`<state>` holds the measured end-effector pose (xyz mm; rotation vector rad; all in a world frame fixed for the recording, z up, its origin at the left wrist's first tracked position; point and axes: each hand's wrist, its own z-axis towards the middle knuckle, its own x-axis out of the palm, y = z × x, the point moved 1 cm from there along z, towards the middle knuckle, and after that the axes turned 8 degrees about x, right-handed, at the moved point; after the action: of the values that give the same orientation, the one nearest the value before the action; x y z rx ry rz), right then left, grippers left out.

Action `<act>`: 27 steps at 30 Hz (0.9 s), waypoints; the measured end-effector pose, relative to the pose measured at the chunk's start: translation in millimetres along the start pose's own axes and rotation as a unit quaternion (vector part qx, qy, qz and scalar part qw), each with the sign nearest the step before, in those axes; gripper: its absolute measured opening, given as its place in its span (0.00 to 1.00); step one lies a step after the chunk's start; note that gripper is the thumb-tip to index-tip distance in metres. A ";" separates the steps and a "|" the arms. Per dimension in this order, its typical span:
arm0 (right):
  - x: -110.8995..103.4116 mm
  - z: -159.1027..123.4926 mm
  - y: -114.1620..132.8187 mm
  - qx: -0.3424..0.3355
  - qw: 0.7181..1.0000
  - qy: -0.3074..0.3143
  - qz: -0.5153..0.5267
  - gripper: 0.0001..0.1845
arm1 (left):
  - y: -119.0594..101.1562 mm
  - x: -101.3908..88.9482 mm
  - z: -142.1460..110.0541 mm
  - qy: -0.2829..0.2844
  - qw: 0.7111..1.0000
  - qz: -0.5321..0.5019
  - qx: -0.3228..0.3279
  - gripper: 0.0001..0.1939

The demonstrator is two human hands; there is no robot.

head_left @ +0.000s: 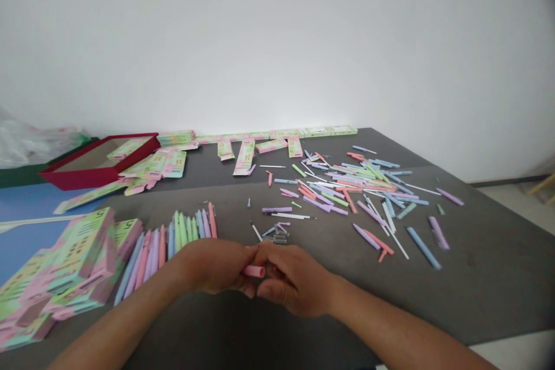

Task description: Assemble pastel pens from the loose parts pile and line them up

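Head view:
1. The left hand (212,266) and right hand (295,280) are closed together around a pink pen barrel (254,271), at six o'clock.
2. Its long axis runs nine-to-three; the nine o'clock end disappears into the left hand's grip.

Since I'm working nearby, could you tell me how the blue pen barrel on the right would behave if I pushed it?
The blue pen barrel looks like smooth plastic, so it is probably stiff and light. Being slim and apparently round, it would likely roll when pushed.
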<state>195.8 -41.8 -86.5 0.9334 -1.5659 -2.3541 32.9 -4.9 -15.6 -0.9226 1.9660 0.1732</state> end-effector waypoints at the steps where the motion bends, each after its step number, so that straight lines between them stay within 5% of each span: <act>1: -1.7 0.7 -2.5 0.022 0.998 -0.010 0.050 0.08 | 1.5 -1.2 -1.8 0.011 1.000 0.003 -0.014 0.25; 3: -5.4 3.3 -8.9 0.075 0.979 -0.023 0.186 0.05 | 3.8 -2.8 -4.3 0.033 0.999 0.010 -0.037 0.36; 6: -10.1 9.0 -18.2 0.126 0.915 0.014 0.384 0.04 | 4.5 -2.9 -5.1 0.060 0.997 0.021 -0.035 0.44; 11: -12.5 12.8 -25.5 0.149 0.847 0.062 0.506 0.12 | 3.7 -2.0 -5.1 0.058 0.998 0.028 -0.025 0.45; 27: -14.4 12.8 -27.8 0.163 0.821 0.071 0.543 0.19 | 5.3 0.5 -5.2 0.073 0.996 0.033 -0.027 0.42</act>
<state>205.3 -13.2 -101.8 0.1003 -1.7620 -1.2073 25.6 -3.8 -14.4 -0.9283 2.1376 0.2038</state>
